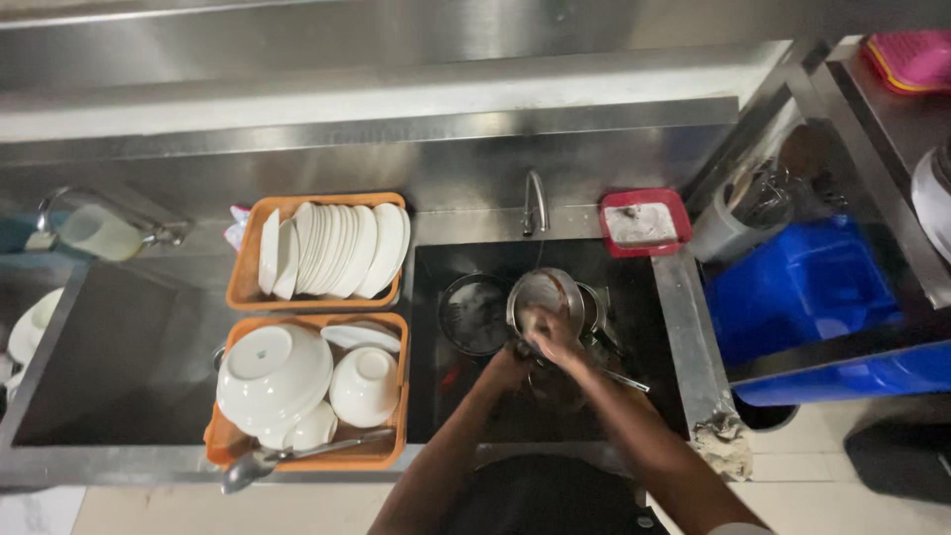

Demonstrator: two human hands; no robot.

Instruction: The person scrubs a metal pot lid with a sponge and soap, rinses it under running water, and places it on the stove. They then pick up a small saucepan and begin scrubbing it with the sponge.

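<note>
Over the dark right-hand sink basin (pixel 634 272) both my hands work on a round steel pot (pixel 545 294). My left hand (pixel 515 369) grips the pot from below at its near edge. My right hand (pixel 551 332) presses inside the pot's near rim; what it holds there is too blurred to tell. A second dark pan (pixel 474 314) lies in the basin just left of the pot. The tap (pixel 535 201) stands behind them at the basin's back edge.
Two orange baskets sit left of the basin: the far one (pixel 248 267) holds upright white plates, the near one (pixel 220 436) holds white bowls and a ladle (pixel 260 464). A red tray (pixel 645 222) sits behind the sink. Blue bins (pixel 802 297) stand at right.
</note>
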